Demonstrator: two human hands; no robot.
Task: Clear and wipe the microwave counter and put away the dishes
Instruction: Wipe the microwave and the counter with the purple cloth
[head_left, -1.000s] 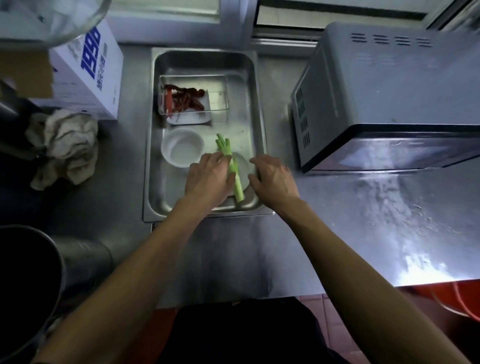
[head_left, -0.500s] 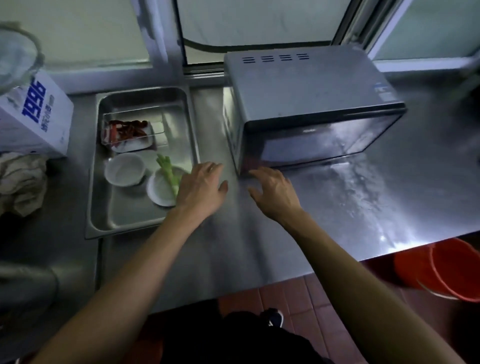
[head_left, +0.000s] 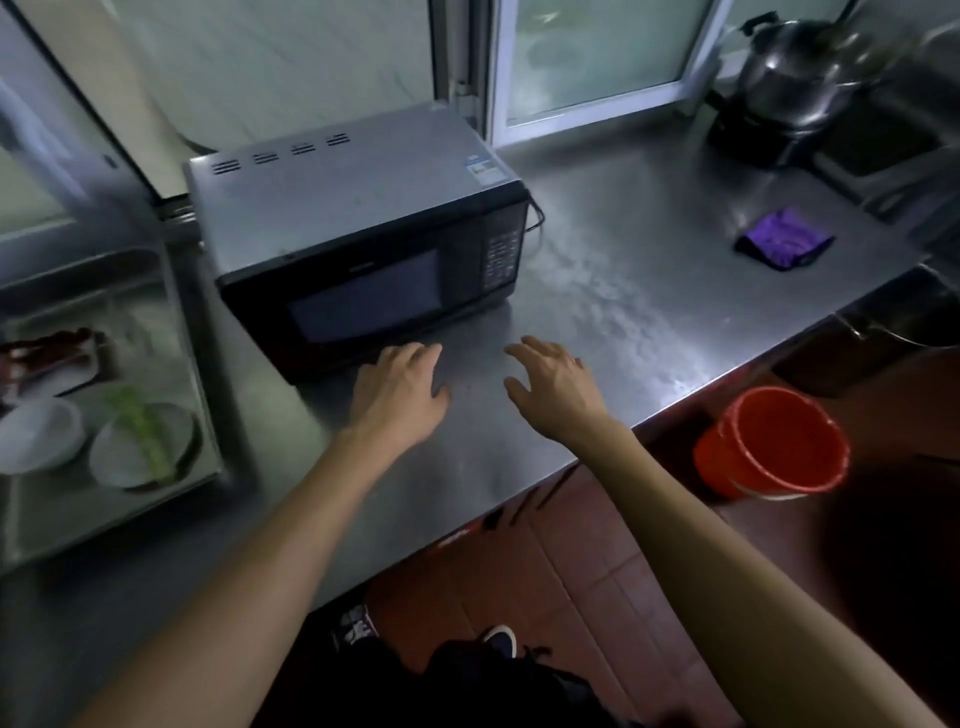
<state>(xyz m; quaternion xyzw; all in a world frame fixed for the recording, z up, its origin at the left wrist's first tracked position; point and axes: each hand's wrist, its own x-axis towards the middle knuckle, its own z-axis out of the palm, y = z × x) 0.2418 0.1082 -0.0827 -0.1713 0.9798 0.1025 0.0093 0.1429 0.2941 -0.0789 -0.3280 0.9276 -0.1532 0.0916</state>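
We see two bare hands over the steel counter, both empty, fingers loosely spread: left hand just before the microwave, right hand beside it. At nine o'clock, a blurred tray holds what seem to be dishes. A purple cloth lies at two o'clock.

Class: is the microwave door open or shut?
Shut: the microwave door lies flush with its front and control panel.

Grey steel bench, streaked with pale smears; microwave silver-grey on top, black across the door and keypad; a purple cloth with dark edging; red-orange bucket on reddish-brown floor tiles; white dishes in the steel tray, one carrying a green stalk
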